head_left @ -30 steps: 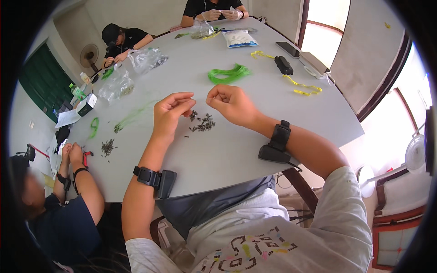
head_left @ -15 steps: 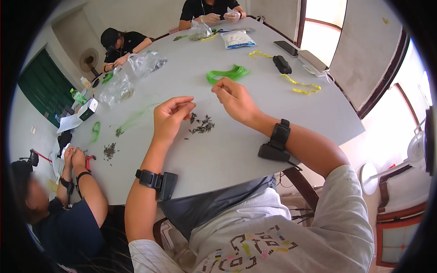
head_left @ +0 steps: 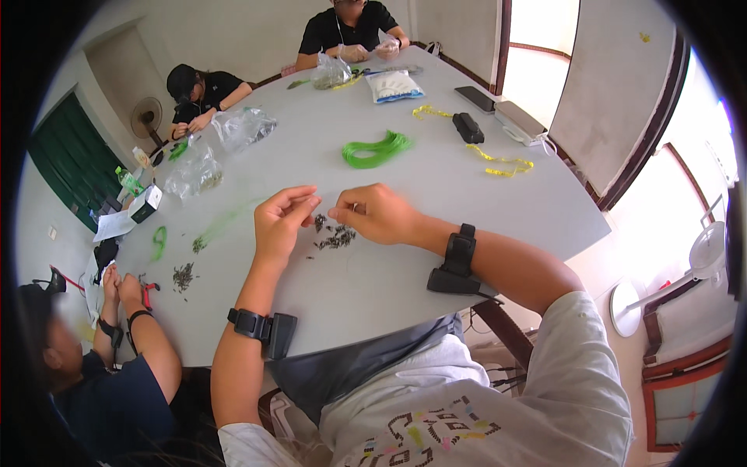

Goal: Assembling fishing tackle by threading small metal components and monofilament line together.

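Observation:
Above the grey table, my left hand is closed in a pinch, its thumb against its fingers. Just to its right, my right hand is also pinched, the fingertips of the two hands a small gap apart. Whatever either pinch holds is too small or hidden to make out. A loose pile of small dark pieces lies just below and between the hands. Farther off, a curved bundle of bright green strands rests on the table.
Thin green strands and another dark pile lie to the left, near a co-worker's hands and red-handled pliers. Clear plastic bags, a yellow tape, a black case and a white packet lie farther off.
My right hand has come down and left, away from the green bundle and close to my left hand. Both hands stay pinched. The whole view has shifted slightly.

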`<action>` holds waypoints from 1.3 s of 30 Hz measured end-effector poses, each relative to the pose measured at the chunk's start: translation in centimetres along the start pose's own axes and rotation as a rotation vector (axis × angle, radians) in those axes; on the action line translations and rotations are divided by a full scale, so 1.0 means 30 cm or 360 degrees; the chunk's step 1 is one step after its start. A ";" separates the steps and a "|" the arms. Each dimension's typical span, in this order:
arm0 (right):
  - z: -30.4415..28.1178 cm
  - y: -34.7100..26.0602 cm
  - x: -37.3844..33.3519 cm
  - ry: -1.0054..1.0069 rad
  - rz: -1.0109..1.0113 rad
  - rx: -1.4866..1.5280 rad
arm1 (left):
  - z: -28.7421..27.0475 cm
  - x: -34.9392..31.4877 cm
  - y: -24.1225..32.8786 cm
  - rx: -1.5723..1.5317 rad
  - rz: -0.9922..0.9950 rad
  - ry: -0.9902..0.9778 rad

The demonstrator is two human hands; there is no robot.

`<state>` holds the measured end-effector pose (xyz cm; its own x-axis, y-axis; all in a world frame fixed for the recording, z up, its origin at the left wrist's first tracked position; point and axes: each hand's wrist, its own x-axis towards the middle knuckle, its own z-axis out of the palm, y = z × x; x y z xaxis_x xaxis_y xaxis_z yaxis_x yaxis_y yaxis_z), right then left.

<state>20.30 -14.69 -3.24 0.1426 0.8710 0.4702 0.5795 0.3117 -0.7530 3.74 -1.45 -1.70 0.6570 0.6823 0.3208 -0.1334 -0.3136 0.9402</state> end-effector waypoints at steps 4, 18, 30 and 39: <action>-0.011 -0.017 0.005 -0.0115 0.0020 0.0056 | -0.010 0.000 -0.003 0.0043 -0.0052 0.0016; 0.009 0.029 0.010 0.0043 -0.0015 0.0082 | -0.020 0.009 -0.015 -0.0130 -0.0130 0.0000; -0.034 0.002 0.009 0.0034 0.0072 -0.0047 | -0.016 -0.007 0.001 -0.0531 -0.0213 -0.0430; -0.006 0.015 0.005 0.0033 -0.0008 0.0114 | -0.027 -0.002 -0.002 -0.0536 -0.0144 -0.0223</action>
<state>20.74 -14.50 -3.42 0.1567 0.8614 0.4831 0.5214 0.3433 -0.7812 3.11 -0.93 -1.67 0.7695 0.5928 0.2378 -0.2912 -0.0057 0.9566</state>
